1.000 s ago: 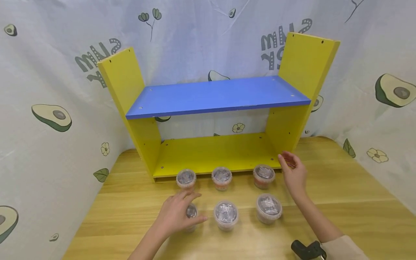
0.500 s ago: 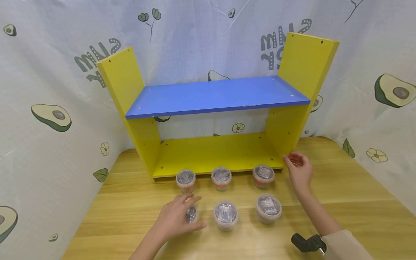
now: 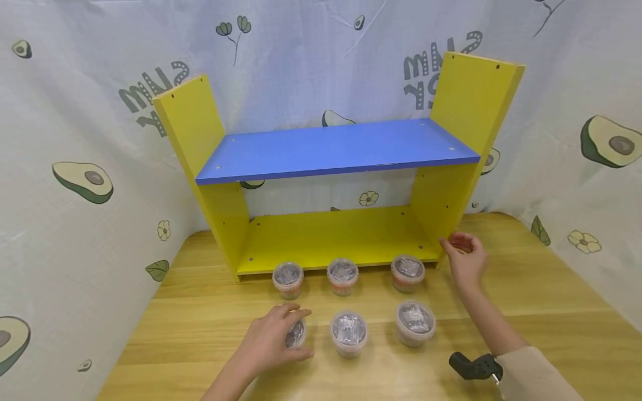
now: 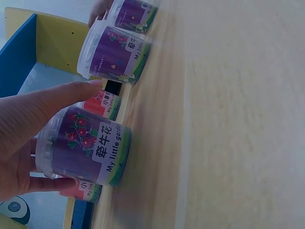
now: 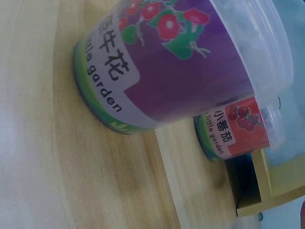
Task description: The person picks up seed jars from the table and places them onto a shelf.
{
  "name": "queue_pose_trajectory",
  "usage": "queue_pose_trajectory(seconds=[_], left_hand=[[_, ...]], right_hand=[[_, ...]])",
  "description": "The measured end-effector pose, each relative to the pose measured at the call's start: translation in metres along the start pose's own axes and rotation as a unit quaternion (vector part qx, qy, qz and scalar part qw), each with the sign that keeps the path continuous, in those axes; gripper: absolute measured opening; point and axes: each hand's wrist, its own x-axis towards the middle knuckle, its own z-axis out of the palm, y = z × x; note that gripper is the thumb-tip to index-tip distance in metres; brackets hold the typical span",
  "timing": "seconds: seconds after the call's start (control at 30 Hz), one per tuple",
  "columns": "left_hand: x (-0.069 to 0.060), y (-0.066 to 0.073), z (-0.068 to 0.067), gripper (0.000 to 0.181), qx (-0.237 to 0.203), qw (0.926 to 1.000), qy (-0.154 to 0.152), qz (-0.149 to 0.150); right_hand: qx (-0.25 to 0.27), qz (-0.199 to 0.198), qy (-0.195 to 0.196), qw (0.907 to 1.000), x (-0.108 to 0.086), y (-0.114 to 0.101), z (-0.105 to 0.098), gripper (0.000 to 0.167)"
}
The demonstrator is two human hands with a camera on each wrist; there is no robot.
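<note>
My left hand [image 3: 273, 338] is spread around the front-left lidded plastic tub [image 3: 296, 334], thumb on one side and fingers on the other. In the left wrist view that tub [image 4: 90, 148] has a purple "My little garden" label with red flowers; the thumb [image 4: 62, 98] stands apart from it, while finger contact is unclear. My right hand [image 3: 466, 262], fingers loosely bent and holding nothing, hovers by the shelf's lower right corner. Nearest it are the back-right tub [image 3: 408, 273], red-labelled, and the front-right tub [image 3: 415, 323], purple-labelled [image 5: 181, 81] in the right wrist view.
A yellow shelf unit with a blue board [image 3: 341, 147] stands behind the tubs on the wooden table [image 3: 175, 345]. Other tubs are the front-middle one [image 3: 349, 334], back-middle one [image 3: 343, 277] and back-left one [image 3: 288, 279]. A black device [image 3: 473, 366] sits by the right sleeve.
My right hand has shifted right, away from the back-right tub. My left hand has sunk slightly around the front-left tub. The tubs keep their places.
</note>
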Motion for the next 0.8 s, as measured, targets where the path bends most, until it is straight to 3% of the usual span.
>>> queue_pose_trajectory(seconds=[0.2, 0.43, 0.8], left_hand=[[-0.002, 0.002, -0.001, 0.067, -0.001, 0.9999, 0.009, -0.004], [-0.006, 0.000, -0.005, 0.062, -0.033, 0.9993, 0.018, -0.008], [-0.009, 0.000, -0.006, 0.061, -0.046, 0.9987, 0.022, -0.007]], right_hand=[[0.010, 0.024, -0.004, 0.9996, 0.006, 0.003, -0.001, 0.020], [-0.016, 0.026, -0.012, 0.9995, 0.013, -0.001, -0.001, 0.022], [0.015, 0.055, -0.017, 0.9982, 0.022, -0.007, 0.002, 0.024]])
